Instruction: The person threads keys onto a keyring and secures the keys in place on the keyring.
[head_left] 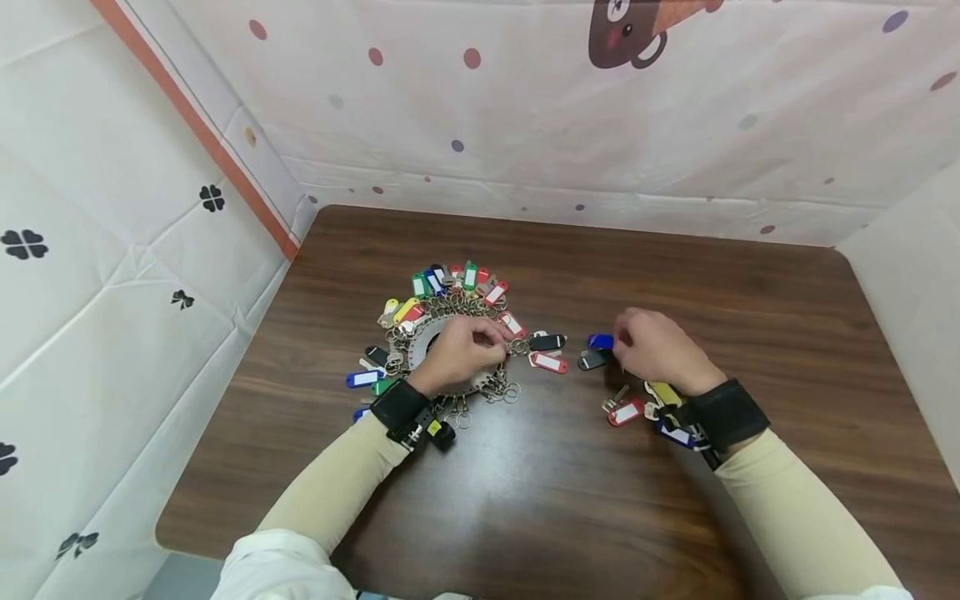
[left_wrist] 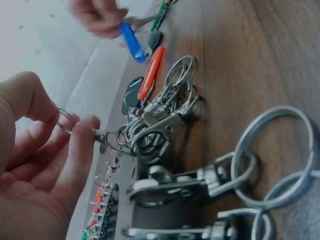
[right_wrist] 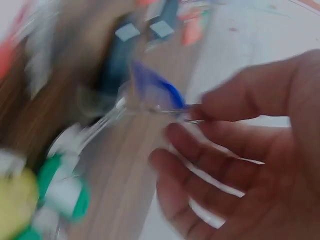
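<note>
My left hand (head_left: 467,350) lies over a grey round key holder (head_left: 420,340) hung with small metal clasps and rings. In the left wrist view its thumb and fingers pinch a split ring (left_wrist: 65,120) joined to a swivel clasp (left_wrist: 102,136) on the holder. To the right, my right hand (head_left: 660,348) pinches a thin metal ring (right_wrist: 175,110) between thumb and forefinger. From it hangs a blue key tag (right_wrist: 152,87) with a key (right_wrist: 97,131), blurred in the right wrist view. A black tag (head_left: 547,342) and a red tag (head_left: 548,362) lie between the hands.
Keys with coloured tags (head_left: 470,276) fan out around the holder's far and left sides. By the right hand lie a dark tag (head_left: 592,359), a red tag (head_left: 626,412) and a yellow tag (head_left: 666,393). The brown table (head_left: 525,500) meets a printed sheet (head_left: 525,108) behind.
</note>
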